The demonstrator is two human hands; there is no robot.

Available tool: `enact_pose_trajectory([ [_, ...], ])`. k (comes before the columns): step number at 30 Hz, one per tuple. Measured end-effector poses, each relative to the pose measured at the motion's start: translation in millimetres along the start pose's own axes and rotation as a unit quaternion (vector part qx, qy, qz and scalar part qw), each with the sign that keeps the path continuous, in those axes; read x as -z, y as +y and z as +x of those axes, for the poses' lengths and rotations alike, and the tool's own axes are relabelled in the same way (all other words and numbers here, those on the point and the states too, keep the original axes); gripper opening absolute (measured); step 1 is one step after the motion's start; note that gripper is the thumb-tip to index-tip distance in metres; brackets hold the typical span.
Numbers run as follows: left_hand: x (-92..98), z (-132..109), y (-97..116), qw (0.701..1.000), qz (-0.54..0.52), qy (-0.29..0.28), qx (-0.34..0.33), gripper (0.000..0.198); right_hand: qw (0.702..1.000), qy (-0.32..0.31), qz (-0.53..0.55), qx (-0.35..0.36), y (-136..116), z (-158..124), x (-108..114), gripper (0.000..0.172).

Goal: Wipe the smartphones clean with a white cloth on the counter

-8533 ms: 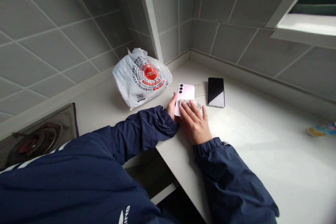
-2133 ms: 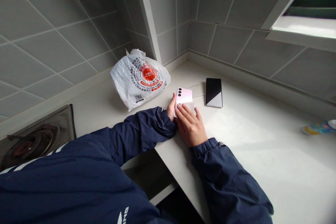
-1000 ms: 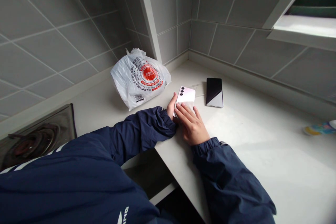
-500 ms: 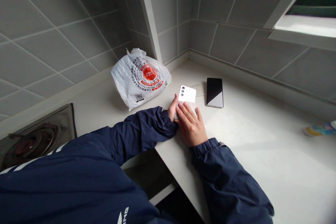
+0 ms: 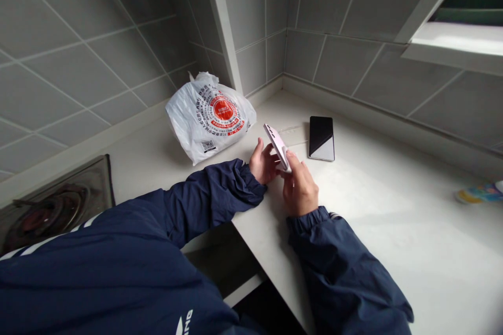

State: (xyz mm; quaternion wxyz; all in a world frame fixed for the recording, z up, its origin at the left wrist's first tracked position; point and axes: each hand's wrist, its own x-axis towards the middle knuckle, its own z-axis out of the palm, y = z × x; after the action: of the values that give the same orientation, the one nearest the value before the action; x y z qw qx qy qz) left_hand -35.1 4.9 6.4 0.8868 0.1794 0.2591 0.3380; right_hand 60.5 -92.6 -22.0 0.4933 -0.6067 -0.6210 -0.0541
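Note:
A pale pink phone (image 5: 276, 144) is tipped up on its edge above the white counter (image 5: 373, 209), its thin side toward me. My left hand (image 5: 262, 163) cups it from the left, fingers curled against its underside. My right hand (image 5: 299, 187) grips its lower end from the right, fingers closed on it. The white wipe seen earlier under my right fingers is hidden. A second phone (image 5: 321, 137) with a dark glossy screen lies flat on the counter just right of the pink one, untouched.
A white plastic bag (image 5: 210, 114) with a red round print sits on the counter by the tiled wall corner. A gas hob (image 5: 55, 204) is at the far left. A colourful item (image 5: 477, 193) lies at the right edge. A window sill (image 5: 451, 42) is upper right.
The pink phone lay flat with my right hand rubbing a wipe on its back; now both hands have lifted and turned it up on its edge.

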Motion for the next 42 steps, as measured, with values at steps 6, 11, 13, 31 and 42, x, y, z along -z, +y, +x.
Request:
enact_pose_trajectory([
  [6, 5.0, 2, 0, 0.996, 0.057, -0.017, -0.061, 0.055, 0.966, 0.103, 0.082, -0.223, 5, 7, 6, 0.030],
  [11, 1.7, 4, -4, 0.994, 0.047, -0.026, -0.099, 0.054, 0.936, 0.101, 0.158, -0.299, 18, 13, 6, 0.039],
  [13, 1.5, 4, -6, 0.994, 0.027, -0.034, -0.104, 0.059, 0.922, 0.074, 0.202, -0.322, 20, 13, 5, 0.045],
  [31, 5.0, 13, 20, 0.997, -0.025, -0.071, -0.010, 0.080, 0.947, -0.092, 0.145, -0.273, 9, 13, 8, 0.050],
  [42, 20.2, 17, 21, 0.991, 0.049, -0.087, 0.086, 0.090, 0.917, 0.189, 0.124, -0.327, 18, 13, 11, 0.048],
])
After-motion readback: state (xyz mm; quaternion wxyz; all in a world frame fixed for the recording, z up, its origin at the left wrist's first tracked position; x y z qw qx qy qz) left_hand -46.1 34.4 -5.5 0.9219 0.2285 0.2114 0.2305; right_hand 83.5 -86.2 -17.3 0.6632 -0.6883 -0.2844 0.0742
